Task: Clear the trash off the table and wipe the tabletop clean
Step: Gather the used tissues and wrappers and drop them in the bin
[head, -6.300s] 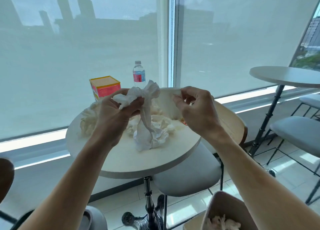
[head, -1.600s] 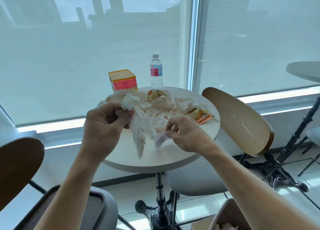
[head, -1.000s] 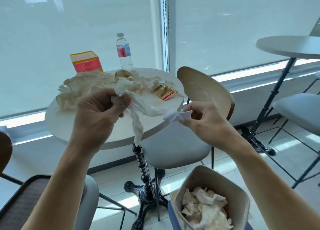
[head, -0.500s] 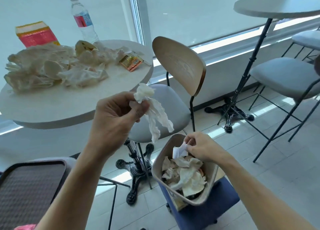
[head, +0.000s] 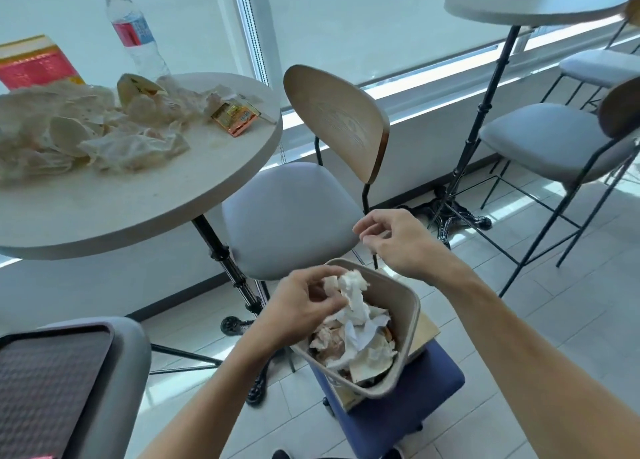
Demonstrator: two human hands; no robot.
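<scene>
Left hand (head: 304, 303) pinches a crumpled white tissue (head: 351, 296) over the near rim of the tan rounded bin (head: 410, 323), the tissue's long axis hanging downward into the heap of soft, wrinkled paper already inside; half a second ago it was held higher, beside the table. Right hand (head: 394, 240) hovers above the bin's far rim, fingers loosely curled and holding nothing, the small white scrap it carried before now gone. Farther off, the round pale table (head: 145, 199) holds creased napkins (head: 86, 126), a shiny orange wrapper (head: 235, 116), a clear bottle (head: 136, 36) and a red-yellow box (head: 33, 64).
</scene>
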